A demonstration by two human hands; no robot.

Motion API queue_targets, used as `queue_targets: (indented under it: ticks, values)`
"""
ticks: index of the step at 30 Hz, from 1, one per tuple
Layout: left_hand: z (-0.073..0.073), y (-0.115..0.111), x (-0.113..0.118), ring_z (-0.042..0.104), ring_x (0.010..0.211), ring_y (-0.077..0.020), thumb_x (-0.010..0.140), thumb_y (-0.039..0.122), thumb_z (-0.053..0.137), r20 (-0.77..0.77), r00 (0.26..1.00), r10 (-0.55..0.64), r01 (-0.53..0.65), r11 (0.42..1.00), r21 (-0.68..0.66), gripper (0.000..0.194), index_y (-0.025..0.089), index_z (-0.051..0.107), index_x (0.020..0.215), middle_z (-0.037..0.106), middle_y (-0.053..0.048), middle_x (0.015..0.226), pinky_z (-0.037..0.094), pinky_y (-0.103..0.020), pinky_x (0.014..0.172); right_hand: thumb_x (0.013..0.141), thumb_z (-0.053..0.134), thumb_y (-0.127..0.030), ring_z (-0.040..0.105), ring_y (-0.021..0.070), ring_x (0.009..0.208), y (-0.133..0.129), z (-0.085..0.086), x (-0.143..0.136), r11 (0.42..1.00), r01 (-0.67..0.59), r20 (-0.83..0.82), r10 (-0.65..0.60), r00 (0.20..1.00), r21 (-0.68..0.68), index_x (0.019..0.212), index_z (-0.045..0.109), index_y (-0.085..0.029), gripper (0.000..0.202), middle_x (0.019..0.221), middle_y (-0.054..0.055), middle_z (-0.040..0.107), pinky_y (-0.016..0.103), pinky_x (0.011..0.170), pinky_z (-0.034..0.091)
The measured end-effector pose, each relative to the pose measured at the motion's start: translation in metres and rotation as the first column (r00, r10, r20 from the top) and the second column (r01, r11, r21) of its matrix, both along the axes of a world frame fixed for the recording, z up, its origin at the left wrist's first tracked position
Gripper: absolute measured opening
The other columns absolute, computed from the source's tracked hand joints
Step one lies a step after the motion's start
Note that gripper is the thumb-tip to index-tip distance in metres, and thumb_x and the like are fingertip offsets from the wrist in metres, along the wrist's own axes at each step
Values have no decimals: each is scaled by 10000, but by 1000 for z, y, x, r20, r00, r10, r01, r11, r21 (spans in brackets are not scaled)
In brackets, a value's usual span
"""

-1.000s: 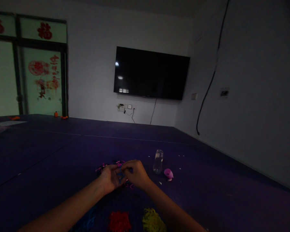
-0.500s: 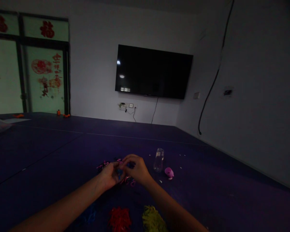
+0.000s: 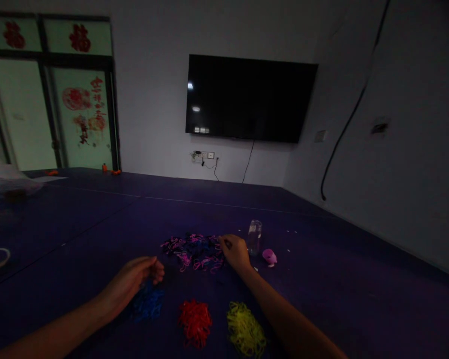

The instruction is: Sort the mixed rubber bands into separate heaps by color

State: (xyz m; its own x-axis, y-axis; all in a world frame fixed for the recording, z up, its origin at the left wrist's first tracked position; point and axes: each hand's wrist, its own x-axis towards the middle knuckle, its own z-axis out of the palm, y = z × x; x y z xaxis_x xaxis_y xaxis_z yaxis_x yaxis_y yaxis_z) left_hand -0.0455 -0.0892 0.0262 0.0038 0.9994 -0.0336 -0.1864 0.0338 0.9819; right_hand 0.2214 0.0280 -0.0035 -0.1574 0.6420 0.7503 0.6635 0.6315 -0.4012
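My left hand point(image 3: 134, 280) loosely curled over the blue pile point(image 3: 148, 302), grip contents unclear, my right hand point(image 3: 235, 251) pinching at the mixed band heap point(image 3: 194, 249) mid-surface, red pile point(image 3: 194, 321) nearer me

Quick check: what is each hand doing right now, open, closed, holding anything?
Left hand: fingers pinched together over the blue pile; whether it holds a band cannot be told.
Right hand: curled at the edge of the mixed pile; grip cannot be told.

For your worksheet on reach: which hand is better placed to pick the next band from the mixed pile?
Probably the right hand: its fingers rest at the mixed pile's edge, while the left hand hangs over the blue pile, apart from it.
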Motion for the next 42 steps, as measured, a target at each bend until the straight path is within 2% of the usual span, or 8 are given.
queue_targets:
  ticks: [11, 16, 20, 24, 27, 32, 37, 42]
  values:
    - [3, -6, -7, 642, 795, -254, 681, 391, 612, -127, 991, -50, 64, 993, 104, 271, 133, 692, 682, 705, -98, 770, 483, -360, 774, 847, 410, -366, 454, 104, 458, 2, 0, 5, 994, 107, 65, -105, 992, -28, 543, 560, -174, 389, 484, -6, 517, 217, 475, 269]
    - [2, 22, -4, 632, 793, -221, 755, 381, 516, -294, 955, 41, 38, 965, 259, 289, 143, 679, 745, 701, -82, 818, 482, -335, 752, 837, 417, -313, 481, 110, 505, -1, 0, 3, 994, 100, 160, -93, 983, -38, 580, 573, -177, 329, 541, 6, 553, 219, 483, 264]
    - [-1, 59, 7, 614, 809, -195, 804, 372, 437, -543, 833, 111, 119, 921, 371, 309, 163, 664, 780, 696, -57, 841, 473, -307, 733, 762, 465, -208, 498, 109, 543, -6, -1, -1, 998, -26, 265, 41, 963, -57, 609, 578, -178, 193, 589, 4, 572, 210, 514, 288]
    - [-2, 93, 21, 606, 835, -186, 798, 322, 481, -712, 693, 116, 326, 830, 453, 241, 171, 668, 786, 690, -50, 860, 457, -301, 754, 659, 502, -138, 514, 116, 585, -10, -1, -5, 985, -125, 376, 160, 913, -116, 635, 580, -179, 91, 640, 0, 583, 210, 530, 311]
    - [-7, 111, 28, 586, 894, -191, 794, 252, 498, -772, 601, 205, 422, 739, 525, 191, 191, 676, 828, 687, -51, 918, 436, -331, 808, 653, 497, -113, 536, 130, 661, -11, 1, -7, 978, -169, 387, 204, 899, -122, 731, 603, -177, 147, 712, 11, 600, 213, 588, 358]
    - [-23, 120, 26, 561, 938, -189, 799, 185, 493, -772, 546, 326, 521, 589, 617, 199, 210, 669, 889, 684, -46, 932, 426, -359, 848, 709, 480, -87, 535, 163, 871, -10, 5, -10, 963, -250, 416, 268, 869, -99, 894, 619, -172, 246, 897, 47, 622, 264, 767, 394]
    - [-29, 117, 22, 575, 897, -187, 796, 171, 488, -738, 558, 378, 458, 602, 654, 189, 198, 671, 836, 680, -51, 893, 453, -354, 818, 774, 467, -125, 520, 180, 956, -11, 6, -11, 961, -254, 477, 277, 834, -112, 963, 625, -182, 252, 1026, 61, 605, 312, 838, 386]
    - [-28, 115, 24, 584, 886, -188, 782, 161, 492, -753, 561, 344, 454, 633, 627, 183, 193, 672, 786, 680, -55, 891, 460, -351, 811, 799, 451, -147, 509, 186, 1010, -11, 6, -11, 966, -227, 516, 258, 817, -125, 943, 637, -175, 237, 1088, 72, 591, 317, 865, 384]
